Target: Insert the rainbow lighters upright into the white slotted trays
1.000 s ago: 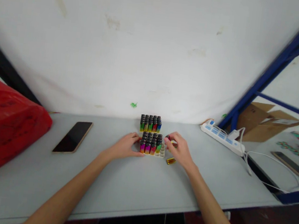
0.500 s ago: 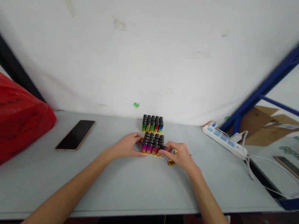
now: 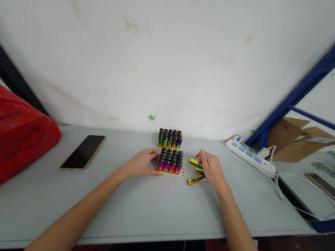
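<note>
A pale tray (image 3: pixel 183 170) holds upright lighters (image 3: pixel 169 162) in rows, black tops up, with pink, red and orange bodies at the front. Its right-hand column of slots shows bare. My left hand (image 3: pixel 143 162) braces the tray's left side, thumb at the front corner and fingers farther back. To the right, my right hand (image 3: pixel 211 167) is bent over several loose lighters (image 3: pixel 195 180) lying flat, yellow and gold in colour. Its fingers are curled together at them; whether one is gripped is hidden.
Behind the tray stands another block of upright lighters (image 3: pixel 170 139) near the wall. A phone (image 3: pixel 83 152) lies at left beside a red plastic bag (image 3: pixel 11 140). At right are a white power strip (image 3: pixel 250 156) with cables, a blue frame (image 3: pixel 298 92) and a cardboard box (image 3: pixel 292 145).
My right hand has left the tray's front right and moved right to the loose lighters. A red-pink lighter now stands in the fourth column's front slot. My left hand stays put.
</note>
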Demonstrator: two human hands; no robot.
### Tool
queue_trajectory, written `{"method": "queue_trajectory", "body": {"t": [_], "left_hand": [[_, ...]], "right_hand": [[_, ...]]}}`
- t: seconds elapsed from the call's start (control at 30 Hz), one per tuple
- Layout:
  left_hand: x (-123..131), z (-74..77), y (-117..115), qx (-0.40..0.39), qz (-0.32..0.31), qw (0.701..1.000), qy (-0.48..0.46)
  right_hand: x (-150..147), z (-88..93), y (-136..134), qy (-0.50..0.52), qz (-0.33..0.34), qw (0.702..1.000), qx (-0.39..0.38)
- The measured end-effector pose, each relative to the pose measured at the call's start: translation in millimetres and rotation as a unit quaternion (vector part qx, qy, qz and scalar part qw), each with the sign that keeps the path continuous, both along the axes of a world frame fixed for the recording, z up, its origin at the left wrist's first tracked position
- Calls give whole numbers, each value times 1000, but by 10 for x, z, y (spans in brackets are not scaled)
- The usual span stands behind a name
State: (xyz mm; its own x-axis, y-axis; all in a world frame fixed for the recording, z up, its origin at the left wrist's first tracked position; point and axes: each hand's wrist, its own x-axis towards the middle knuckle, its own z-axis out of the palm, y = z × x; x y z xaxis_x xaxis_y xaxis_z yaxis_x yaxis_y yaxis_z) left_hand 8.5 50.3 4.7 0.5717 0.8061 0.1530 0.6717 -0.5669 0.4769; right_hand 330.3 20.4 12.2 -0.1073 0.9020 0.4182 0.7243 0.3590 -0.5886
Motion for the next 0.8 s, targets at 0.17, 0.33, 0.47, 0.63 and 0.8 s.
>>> {"method": "queue_trajectory", "body": {"t": [0.17, 0.33, 0.47, 0.63, 0.8], "left_hand": [[-4, -14, 11, -3, -3, 1000, -4], [-4, -26, 11, 3, 3, 1000, -11], [-5, -13, 2, 3, 1, 1000, -16], [-5, -15, 7, -1, 0, 1000, -5], [-8, -35, 18, 0, 1, 1000, -11]], "right_hand": [[289, -211, 157, -99, 1, 995, -5], [286, -347, 215, -139, 13, 988, -73], [206, -283, 178, -72, -4, 995, -65], [124, -96, 112, 55, -39, 998, 10], [7, -33, 107, 183, -47, 982, 13]]}}
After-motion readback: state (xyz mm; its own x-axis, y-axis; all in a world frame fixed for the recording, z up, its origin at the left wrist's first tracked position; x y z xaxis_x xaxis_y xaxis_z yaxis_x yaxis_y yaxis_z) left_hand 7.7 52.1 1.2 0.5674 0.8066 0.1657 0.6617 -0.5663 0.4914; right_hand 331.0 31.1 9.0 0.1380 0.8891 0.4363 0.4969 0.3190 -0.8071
